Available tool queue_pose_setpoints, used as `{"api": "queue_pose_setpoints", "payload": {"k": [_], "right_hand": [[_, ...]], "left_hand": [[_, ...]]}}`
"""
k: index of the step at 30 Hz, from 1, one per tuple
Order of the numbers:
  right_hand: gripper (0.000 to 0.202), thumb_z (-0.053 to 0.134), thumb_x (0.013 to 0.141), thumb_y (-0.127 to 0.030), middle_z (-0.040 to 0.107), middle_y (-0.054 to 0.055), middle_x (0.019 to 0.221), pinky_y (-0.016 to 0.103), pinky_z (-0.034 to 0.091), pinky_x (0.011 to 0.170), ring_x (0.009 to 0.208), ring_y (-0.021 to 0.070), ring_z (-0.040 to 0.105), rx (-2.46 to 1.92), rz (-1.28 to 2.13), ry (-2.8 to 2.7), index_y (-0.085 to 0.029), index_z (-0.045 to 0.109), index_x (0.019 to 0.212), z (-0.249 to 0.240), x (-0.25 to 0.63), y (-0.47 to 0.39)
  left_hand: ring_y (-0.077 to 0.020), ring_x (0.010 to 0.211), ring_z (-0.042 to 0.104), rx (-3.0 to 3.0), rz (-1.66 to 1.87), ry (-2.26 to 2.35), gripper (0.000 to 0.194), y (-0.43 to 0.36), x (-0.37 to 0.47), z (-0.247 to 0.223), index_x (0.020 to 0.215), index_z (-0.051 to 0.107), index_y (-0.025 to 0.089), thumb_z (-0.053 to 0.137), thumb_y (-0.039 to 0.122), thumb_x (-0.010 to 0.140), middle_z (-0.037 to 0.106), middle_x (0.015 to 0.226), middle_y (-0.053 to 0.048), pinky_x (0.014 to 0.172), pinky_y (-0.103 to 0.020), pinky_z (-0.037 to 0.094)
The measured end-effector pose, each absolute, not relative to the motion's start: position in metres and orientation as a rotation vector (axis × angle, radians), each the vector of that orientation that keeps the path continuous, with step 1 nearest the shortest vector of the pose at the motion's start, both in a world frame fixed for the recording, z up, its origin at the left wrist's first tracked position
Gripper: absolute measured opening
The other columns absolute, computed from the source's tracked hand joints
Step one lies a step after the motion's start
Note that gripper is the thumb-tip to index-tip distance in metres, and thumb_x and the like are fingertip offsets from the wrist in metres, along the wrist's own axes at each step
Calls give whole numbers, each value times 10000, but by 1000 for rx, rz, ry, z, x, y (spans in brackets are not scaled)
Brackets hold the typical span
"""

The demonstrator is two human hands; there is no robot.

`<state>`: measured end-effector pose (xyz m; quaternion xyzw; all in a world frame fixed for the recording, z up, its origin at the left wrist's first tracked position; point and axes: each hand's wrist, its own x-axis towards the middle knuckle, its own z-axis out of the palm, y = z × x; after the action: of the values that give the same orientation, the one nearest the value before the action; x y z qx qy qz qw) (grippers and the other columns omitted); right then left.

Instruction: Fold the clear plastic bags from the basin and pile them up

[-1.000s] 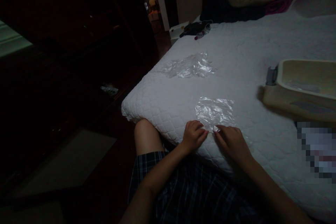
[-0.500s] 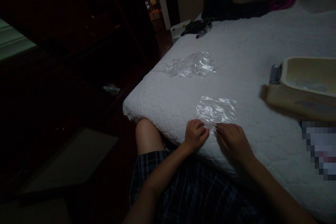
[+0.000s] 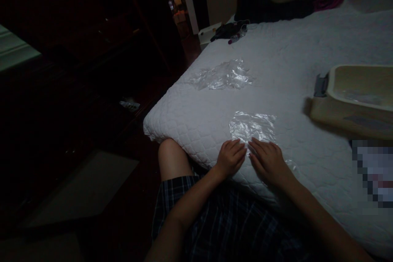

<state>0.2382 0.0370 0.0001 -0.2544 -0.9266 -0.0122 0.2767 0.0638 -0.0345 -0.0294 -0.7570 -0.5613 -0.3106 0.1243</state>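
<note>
plastic sheet (image 3: 253, 125): clear | bed cover (image 3: 282, 69): white, diamond-quilted | shorts (image 3: 175, 196): dark plaid | tub (image 3: 334, 110): cream

The left fingers (image 3: 238, 150) and right fingers (image 3: 260, 147) touch crinkled clear plastic (image 3: 253, 125) on a bed (image 3: 285, 57).

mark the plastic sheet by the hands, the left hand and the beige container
Plastic sheet (image 3: 253, 125): head view, crinkled upper part.
Left hand (image 3: 231, 157): head view, back of the hand.
Beige container (image 3: 339, 111): head view, outer side wall.

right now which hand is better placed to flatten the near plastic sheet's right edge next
Probably the right hand: it lies nearer that edge of the near plastic sheet; the left hand is farther.
</note>
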Motion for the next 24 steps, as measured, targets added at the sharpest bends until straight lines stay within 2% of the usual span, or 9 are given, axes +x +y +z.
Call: {"api": "queue_pose_setpoints", "payload": {"k": [9, 16, 19, 24], "right_hand": [[349, 411, 945, -280, 649, 141, 1201, 503, 292, 1012, 1084, 268, 569, -818, -35, -2511, -125, 554, 1223, -1, 235, 36], [366, 377, 945, -273, 641, 134, 1218, 496, 286, 1033, 1122, 246, 569, -773, 95, -2440, -171, 532, 1261, 6, 248, 48], [351, 390, 942, -299, 658, 137, 1176, 462, 363, 985, 1085, 248, 594, -798, 169, -2394, -163, 558, 1219, 15, 262, 59], [278, 439, 919, -320, 710, 90, 966, 374, 492, 799, 873, 216, 659, -733, 394, -2464, -198, 637, 1071, 33, 282, 70]], "left_hand": [[-232, 1148, 575, -2186, -981, -1591, 163, -32, 64, -28, 991, 649, 167, 538, 224, 885, 700, 1048, -82, 947, -423, 477], [-232, 1133, 584, -2133, -1069, -1553, 214, -33, 63, -25, 1063, 617, 147, 513, 201, 885, 681, 1088, -119, 929, -426, 503], [-236, 1132, 590, -2118, -1078, -1541, 235, -36, 66, -26, 1082, 606, 143, 488, 183, 884, 674, 1108, -132, 925, -431, 508], [-239, 1201, 560, -2267, -947, -1502, 285, -39, 77, -33, 1136, 593, 141, 457, 190, 890, 659, 1169, -146, 988, -455, 480]]}}
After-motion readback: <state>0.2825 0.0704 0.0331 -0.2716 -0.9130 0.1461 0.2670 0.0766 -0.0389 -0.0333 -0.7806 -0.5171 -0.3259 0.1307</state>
